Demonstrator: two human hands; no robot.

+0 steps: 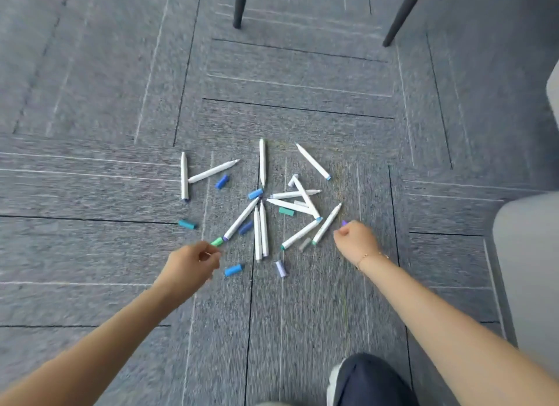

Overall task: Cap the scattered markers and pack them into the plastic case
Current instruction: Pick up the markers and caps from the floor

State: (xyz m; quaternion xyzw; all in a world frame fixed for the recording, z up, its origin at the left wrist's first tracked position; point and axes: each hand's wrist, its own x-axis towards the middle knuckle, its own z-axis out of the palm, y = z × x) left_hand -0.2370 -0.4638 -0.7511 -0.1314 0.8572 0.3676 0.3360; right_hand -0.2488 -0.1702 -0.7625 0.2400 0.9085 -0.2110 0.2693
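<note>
- The white markers (273, 206) lie uncapped in a loose pile at the centre of the frame, on grey carpet (90, 103); several cross or touch one another.
- Loose caps lie among and around the pile: a blue cap (233, 270) and a lilac cap (281, 268) below the pile, a teal cap (187, 224) to the left, and a dark blue cap (221, 182) above and left of centre.
- The plastic case is not visible anywhere in the frame.
- The left hand (189, 266), at lower left of the pile, has its fingers curled in a narrow pinch at a green cap (217, 241); whether the cap is already gripped cannot be told.
- The green cap lies just beside the end of one slanting marker (242, 219).
- The right hand (357, 242), at lower right of the pile, is closed around a small purple cap (344, 223), of which only the tip shows.
- Step in hand, as judged: gathering caps, at the very start of the task; no marker appears capped.
- The next move calls for matching each cap to a marker by the colour at its end, steadying the barrel, and pressing the cap straight on.
- The case must be located before packing.
</note>
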